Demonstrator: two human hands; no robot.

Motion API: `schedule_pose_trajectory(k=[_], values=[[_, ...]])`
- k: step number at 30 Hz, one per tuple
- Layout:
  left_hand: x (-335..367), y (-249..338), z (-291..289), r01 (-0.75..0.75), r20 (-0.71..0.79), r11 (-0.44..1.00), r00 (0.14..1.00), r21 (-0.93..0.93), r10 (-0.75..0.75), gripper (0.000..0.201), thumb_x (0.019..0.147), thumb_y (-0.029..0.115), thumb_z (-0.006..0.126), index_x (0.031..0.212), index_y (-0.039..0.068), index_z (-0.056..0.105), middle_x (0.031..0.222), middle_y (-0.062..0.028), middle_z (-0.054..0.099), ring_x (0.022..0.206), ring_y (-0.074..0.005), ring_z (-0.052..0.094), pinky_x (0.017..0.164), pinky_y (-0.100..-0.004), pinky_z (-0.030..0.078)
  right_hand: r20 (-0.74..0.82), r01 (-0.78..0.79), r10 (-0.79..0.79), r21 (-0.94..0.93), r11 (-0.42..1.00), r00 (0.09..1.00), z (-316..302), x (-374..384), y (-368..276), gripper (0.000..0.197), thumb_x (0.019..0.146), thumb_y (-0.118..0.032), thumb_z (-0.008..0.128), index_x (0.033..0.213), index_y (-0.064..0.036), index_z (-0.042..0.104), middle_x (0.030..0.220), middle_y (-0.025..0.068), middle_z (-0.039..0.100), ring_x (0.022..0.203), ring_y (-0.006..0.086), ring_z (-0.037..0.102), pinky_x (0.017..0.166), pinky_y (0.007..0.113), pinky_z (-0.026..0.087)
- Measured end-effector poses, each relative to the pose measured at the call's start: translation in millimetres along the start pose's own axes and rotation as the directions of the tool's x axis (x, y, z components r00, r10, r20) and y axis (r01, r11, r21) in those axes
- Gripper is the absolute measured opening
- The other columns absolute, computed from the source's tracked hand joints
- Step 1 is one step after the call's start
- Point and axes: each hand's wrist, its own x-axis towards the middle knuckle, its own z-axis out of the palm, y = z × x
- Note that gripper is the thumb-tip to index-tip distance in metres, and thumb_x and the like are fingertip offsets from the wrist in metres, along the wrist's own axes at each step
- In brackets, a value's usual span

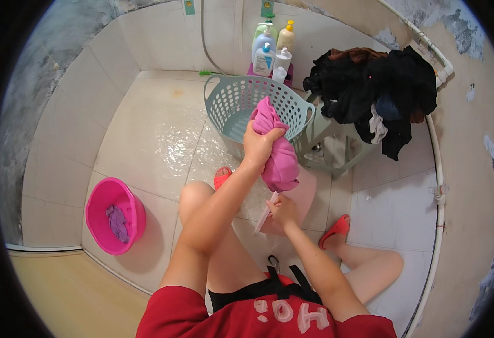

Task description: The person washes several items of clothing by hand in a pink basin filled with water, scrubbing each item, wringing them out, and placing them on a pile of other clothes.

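Note:
My left hand (260, 143) is closed round a bunched pink cloth (281, 160), wet-looking and hanging over the front edge of a grey-green laundry basket (224, 101) with holes in its sides. Just below the cloth, my right hand (283, 212) grips the rim of a pale pink bucket (306, 197). That bucket looks tilted, and the cloth and my hand partly cover it; its inside is hidden. Over to the left, a bright pink basin (137, 211) stands on the floor with a crumpled purple cloth (117, 224) in it.
Dark clothes (371, 84) are heaped on a grey-green stool (343, 160) at the right. Several pump bottles (264, 59) stand behind the basket. Water glistens on the tiled floor (174, 141). My feet, in red slippers (340, 226), flank the bucket. A pipe (439, 214) follows the right wall.

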Motion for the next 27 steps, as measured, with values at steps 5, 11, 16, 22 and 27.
schedule_pose_trajectory(k=[5,11,16,22,27], values=[[4.6,-4.6,1.7,0.018,-0.001,1.000,1.000,-0.024,-0.018,0.042,0.064,0.013,0.073,0.096,-0.001,0.050,0.089,-0.0101,0.059,0.079,-0.0168,0.057,0.071,-0.0290,0.047,0.051,-0.056,0.050,0.105,0.993,0.997,0.0,12.1,18.1,0.025,0.073,-0.020,0.071,0.069,-0.0025,0.054,0.060,0.0102,0.060,0.052,0.0204,0.061,0.047,0.032,0.047],[4.1,-6.0,2.3,0.016,-0.035,1.000,0.999,-0.005,-0.016,0.038,0.069,0.010,0.069,0.099,-0.001,0.048,0.090,-0.0104,0.058,0.075,-0.0166,0.057,0.066,-0.0307,0.049,-0.005,-0.274,0.308,0.439,0.856,0.952,-66.1,29.6,41.8,0.018,0.078,-0.014,0.068,0.072,-0.0015,0.056,0.061,0.0069,0.058,0.048,0.0170,0.058,0.041,0.028,0.047],[4.9,-11.6,8.6,0.053,-0.024,0.996,0.998,-0.073,-0.055,0.038,0.070,0.008,0.069,0.101,-0.002,0.049,0.091,-0.0106,0.058,0.077,-0.0179,0.058,0.067,-0.0315,0.050,-0.102,-0.208,0.437,0.768,0.606,0.894,-133.1,3.9,95.8,0.014,0.078,-0.018,0.066,0.080,-0.0064,0.059,0.069,0.0045,0.058,0.054,0.0152,0.055,0.044,0.024,0.042],[9.3,-20.4,3.8,0.130,0.001,0.978,0.991,-0.161,-0.131,0.035,0.072,0.005,0.067,0.103,-0.001,0.051,0.093,-0.0103,0.059,0.078,-0.0189,0.059,0.068,-0.0325,0.051,-0.110,-0.119,0.791,0.967,0.225,0.603,-103.9,-40.9,155.4,0.014,0.079,-0.017,0.063,0.089,-0.0080,0.057,0.073,-0.0014,0.056,0.058,0.0132,0.050,0.044,0.024,0.033],[2.0,-23.9,16.9,0.187,0.036,0.968,0.982,-0.165,-0.183,0.041,0.070,0.008,0.069,0.106,-0.001,0.050,0.095,-0.0106,0.058,0.079,-0.0191,0.058,0.070,-0.0321,0.049,0.155,-0.256,0.884,0.966,-0.043,0.440,-37.0,-55.9,242.8,0.028,0.078,-0.011,0.059,0.105,-0.0044,0.056,0.092,0.0038,0.060,0.079,0.0183,0.056,0.060,0.033,0.045]])
